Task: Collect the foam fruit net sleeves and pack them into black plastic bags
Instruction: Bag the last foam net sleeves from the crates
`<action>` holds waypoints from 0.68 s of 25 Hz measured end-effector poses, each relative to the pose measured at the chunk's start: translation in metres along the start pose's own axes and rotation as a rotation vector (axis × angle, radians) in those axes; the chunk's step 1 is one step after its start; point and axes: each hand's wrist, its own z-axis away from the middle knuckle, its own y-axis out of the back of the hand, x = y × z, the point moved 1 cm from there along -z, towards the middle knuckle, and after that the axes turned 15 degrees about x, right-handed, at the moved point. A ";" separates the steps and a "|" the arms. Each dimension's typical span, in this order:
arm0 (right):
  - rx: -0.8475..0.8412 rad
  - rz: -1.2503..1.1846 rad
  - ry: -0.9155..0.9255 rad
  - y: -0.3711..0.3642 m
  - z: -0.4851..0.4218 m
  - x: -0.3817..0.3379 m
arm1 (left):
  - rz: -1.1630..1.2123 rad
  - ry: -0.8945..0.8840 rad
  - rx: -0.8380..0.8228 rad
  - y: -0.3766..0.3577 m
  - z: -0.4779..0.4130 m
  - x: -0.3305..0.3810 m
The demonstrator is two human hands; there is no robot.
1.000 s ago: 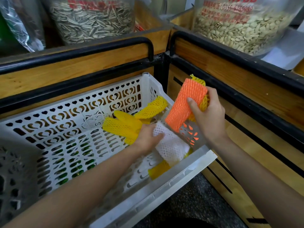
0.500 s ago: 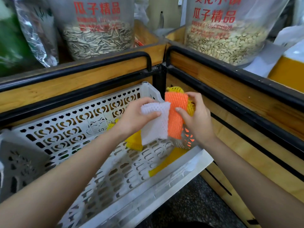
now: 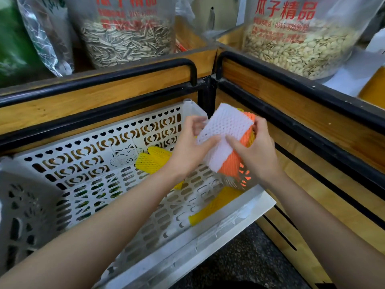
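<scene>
**Sleeve stack held over crate corner**

I see the white sleeve (image 3: 226, 130) lying flat on the orange sleeve (image 3: 232, 164). Both long axes run steeply, top ends tilted right and away from me. The left hand (image 3: 187, 152) pinches the white one's left edge. The right hand (image 3: 257, 156) grips the stack from the right, thumb on the white. The stack sits between the hands, above the right end of the crate (image 3: 83, 163). Yellow sleeves (image 3: 154, 159) lie inside it.
</scene>
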 end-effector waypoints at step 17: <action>0.054 0.145 0.033 -0.003 -0.002 0.003 | -0.623 0.258 -0.737 0.000 0.053 -0.095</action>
